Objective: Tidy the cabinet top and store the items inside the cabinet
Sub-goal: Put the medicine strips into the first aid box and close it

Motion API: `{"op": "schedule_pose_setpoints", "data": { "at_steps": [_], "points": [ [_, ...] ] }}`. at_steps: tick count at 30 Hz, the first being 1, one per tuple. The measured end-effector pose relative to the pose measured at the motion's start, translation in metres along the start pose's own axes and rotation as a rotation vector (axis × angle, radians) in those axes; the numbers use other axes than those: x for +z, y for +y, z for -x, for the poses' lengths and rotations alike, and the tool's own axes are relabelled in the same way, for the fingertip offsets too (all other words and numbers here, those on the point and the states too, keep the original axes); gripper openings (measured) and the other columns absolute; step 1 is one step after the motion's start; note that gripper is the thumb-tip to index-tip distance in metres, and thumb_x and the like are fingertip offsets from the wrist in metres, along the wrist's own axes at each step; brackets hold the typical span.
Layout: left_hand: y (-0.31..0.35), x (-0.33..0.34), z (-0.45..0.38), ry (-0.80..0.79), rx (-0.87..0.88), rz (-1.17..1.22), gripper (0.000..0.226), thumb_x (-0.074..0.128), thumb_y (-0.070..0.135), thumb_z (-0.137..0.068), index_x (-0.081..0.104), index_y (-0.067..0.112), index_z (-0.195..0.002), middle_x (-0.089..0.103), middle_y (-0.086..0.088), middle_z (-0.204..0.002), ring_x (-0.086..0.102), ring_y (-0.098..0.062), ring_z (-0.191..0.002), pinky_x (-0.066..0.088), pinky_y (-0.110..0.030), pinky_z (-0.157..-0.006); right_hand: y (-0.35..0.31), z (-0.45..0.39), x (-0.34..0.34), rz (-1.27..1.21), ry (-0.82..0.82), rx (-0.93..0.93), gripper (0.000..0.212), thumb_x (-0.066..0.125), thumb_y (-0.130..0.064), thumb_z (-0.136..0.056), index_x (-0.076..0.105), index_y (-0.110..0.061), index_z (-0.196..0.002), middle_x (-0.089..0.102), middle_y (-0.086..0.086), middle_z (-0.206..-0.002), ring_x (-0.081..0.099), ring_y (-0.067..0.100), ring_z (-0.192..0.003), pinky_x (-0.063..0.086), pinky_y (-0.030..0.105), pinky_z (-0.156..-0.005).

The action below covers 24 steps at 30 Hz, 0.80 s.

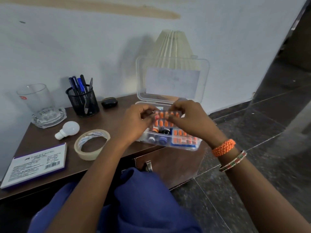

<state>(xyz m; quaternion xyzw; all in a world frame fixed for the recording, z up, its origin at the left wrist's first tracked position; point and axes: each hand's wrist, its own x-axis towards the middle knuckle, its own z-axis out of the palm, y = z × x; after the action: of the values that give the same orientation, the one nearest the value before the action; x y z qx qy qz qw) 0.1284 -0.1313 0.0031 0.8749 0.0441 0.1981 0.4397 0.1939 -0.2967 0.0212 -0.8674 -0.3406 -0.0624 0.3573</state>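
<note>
Head view shows us pinching a blister strip [168, 114] at both ends, left hand [134, 122] and right hand [190, 118] curled on it, just above the open box [190, 145] that sits on the cabinet [104, 121]. Below the grip lie more strips [184, 137] and small bottles [159, 135], so we judge a crooked drop could leave the strip riding high and block the lid [173, 78]. Tape [91, 144], bulb [68, 130] and others wait left of our grip.

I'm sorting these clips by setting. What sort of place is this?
Probably a room at home: a low wooden cabinet against a plain wall, with a pleated lamp, a pen holder and an open medicine box on it.
</note>
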Motion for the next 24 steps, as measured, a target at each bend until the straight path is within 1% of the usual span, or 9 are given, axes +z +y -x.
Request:
{"op": "schedule_pose_setpoints", "data": {
  "at_steps": [4, 7, 9, 11, 15, 17, 20, 22, 24],
  "points": [
    [0.001, 0.006, -0.001, -0.022, -0.013, -0.164, 0.018, 0.059, 0.016, -0.090, 0.068, 0.026, -0.102, 0.064, 0.006, -0.096, 0.059, -0.006, -0.078, 0.044, -0.011, -0.064, 0.025, 0.004, -0.012, 0.036, 0.071, 0.097, 0.015, 0.062, -0.023, -0.089, 0.070, -0.012, -0.095, 0.069, 0.002, -0.090, 0.062, 0.013, -0.082, 0.052, 0.028, -0.072],
    [-0.001, 0.007, 0.000, -0.061, -0.003, -0.213, 0.022, 0.055, 0.010, -0.090, 0.069, 0.026, -0.099, 0.067, 0.008, -0.099, 0.059, -0.004, -0.078, 0.037, -0.003, -0.061, 0.039, 0.010, -0.015, 0.004, 0.025, 0.184, 0.019, 0.063, -0.021, -0.089, 0.067, -0.019, -0.108, 0.069, 0.001, -0.100, 0.065, 0.010, -0.085, 0.052, 0.019, -0.065],
    [0.000, 0.007, 0.002, -0.082, 0.008, -0.249, 0.024, 0.054, 0.009, -0.089, 0.069, 0.027, -0.095, 0.068, 0.011, -0.097, 0.061, -0.008, -0.081, 0.039, -0.007, -0.066, 0.042, 0.015, -0.017, -0.031, 0.003, 0.203, 0.016, 0.064, -0.018, -0.088, 0.065, -0.024, -0.103, 0.069, 0.000, -0.097, 0.065, 0.008, -0.083, 0.055, 0.021, -0.065],
    [-0.001, 0.007, 0.004, -0.095, 0.008, -0.276, 0.027, 0.053, 0.007, -0.088, 0.069, 0.029, -0.090, 0.067, 0.013, -0.095, 0.062, -0.011, -0.084, 0.045, -0.019, -0.072, 0.043, 0.019, -0.018, -0.001, -0.045, 0.191, 0.012, 0.063, -0.017, -0.087, 0.066, -0.025, -0.095, 0.068, -0.004, -0.092, 0.065, 0.008, -0.085, 0.057, 0.033, -0.076],
    [-0.006, 0.006, 0.006, -0.103, 0.007, -0.247, 0.031, 0.053, 0.004, -0.086, 0.065, 0.032, -0.082, 0.070, 0.010, -0.095, 0.063, -0.015, -0.085, 0.051, -0.033, -0.084, 0.047, 0.022, -0.011, 0.103, -0.101, 0.164, 0.016, 0.060, -0.021, -0.085, 0.072, -0.030, -0.088, 0.066, -0.015, -0.089, 0.059, 0.009, -0.095, 0.046, 0.049, -0.093],
    [-0.007, 0.005, 0.007, -0.115, -0.001, -0.249, 0.032, 0.053, 0.003, -0.087, 0.065, 0.031, -0.083, 0.070, 0.010, -0.095, 0.063, -0.014, -0.087, 0.051, -0.030, -0.083, 0.048, 0.023, -0.009, 0.153, -0.097, 0.169, 0.015, 0.059, -0.025, -0.086, 0.072, -0.031, -0.092, 0.064, -0.014, -0.092, 0.056, 0.009, -0.098, 0.038, 0.047, -0.099],
    [-0.007, 0.006, 0.009, -0.130, -0.018, -0.288, 0.028, 0.052, 0.003, -0.088, 0.069, 0.026, -0.088, 0.067, 0.011, -0.096, 0.061, -0.012, -0.087, 0.041, -0.011, -0.068, 0.048, 0.024, -0.010, 0.246, -0.104, 0.163, 0.019, 0.056, -0.029, -0.089, 0.071, -0.032, -0.101, 0.064, -0.011, -0.101, 0.051, 0.009, -0.103, 0.025, 0.040, -0.098],
    [-0.007, 0.006, 0.010, -0.134, -0.017, -0.290, 0.029, 0.051, 0.003, -0.088, 0.069, 0.025, -0.090, 0.067, 0.009, -0.099, 0.061, -0.011, -0.088, 0.040, -0.013, -0.068, 0.048, 0.024, -0.009, 0.282, -0.083, 0.159, 0.020, 0.055, -0.030, -0.089, 0.069, -0.032, -0.104, 0.062, -0.011, -0.104, 0.051, 0.009, -0.105, 0.024, 0.040, -0.097],
    [-0.008, 0.005, 0.009, -0.129, -0.016, -0.260, 0.031, 0.051, 0.003, -0.087, 0.068, 0.029, -0.086, 0.066, 0.009, -0.100, 0.061, -0.011, -0.088, 0.043, -0.020, -0.074, 0.045, 0.022, -0.009, 0.281, -0.007, 0.147, 0.021, 0.054, -0.028, -0.090, 0.066, -0.031, -0.108, 0.060, -0.008, -0.108, 0.052, 0.011, -0.106, 0.026, 0.041, -0.099]
  ]
}}
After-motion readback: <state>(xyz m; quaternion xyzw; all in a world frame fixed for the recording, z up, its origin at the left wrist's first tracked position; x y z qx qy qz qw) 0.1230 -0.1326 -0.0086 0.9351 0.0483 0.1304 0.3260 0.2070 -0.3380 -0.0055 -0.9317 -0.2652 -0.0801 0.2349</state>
